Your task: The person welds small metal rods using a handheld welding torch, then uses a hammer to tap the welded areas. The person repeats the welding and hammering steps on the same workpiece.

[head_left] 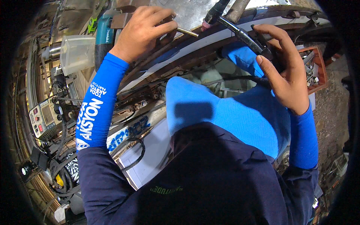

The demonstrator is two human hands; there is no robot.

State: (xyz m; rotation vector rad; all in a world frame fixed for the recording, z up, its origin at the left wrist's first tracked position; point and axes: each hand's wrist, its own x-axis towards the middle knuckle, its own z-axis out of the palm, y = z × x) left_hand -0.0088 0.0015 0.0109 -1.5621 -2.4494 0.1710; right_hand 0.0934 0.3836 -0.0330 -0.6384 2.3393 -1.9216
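My left hand (pixel 146 32) is closed around a thin metal rod (pixel 187 32); its bare tip sticks out to the right past my fingers. My right hand (pixel 287 65) grips a black welding torch (pixel 243 36), with thumb and index finger curved about the rear of its handle. The torch points up and left, and its pink nozzle (pixel 205 25) is close to the edge of a shiny metal sheet (pixel 183 14). A small gap separates the rod's tip from the nozzle. The back end of the torch is partly hidden by my right hand.
Beside my left wrist are a teal power tool (pixel 104 35) and a translucent plastic container (pixel 78 55). A welding machine (pixel 44 119) and coiled black cables (pixel 62 172) lie lower left. An orange tray (pixel 323 69) with metal pieces is at right. A wooden handle (pixel 238 10) lies near the torch.
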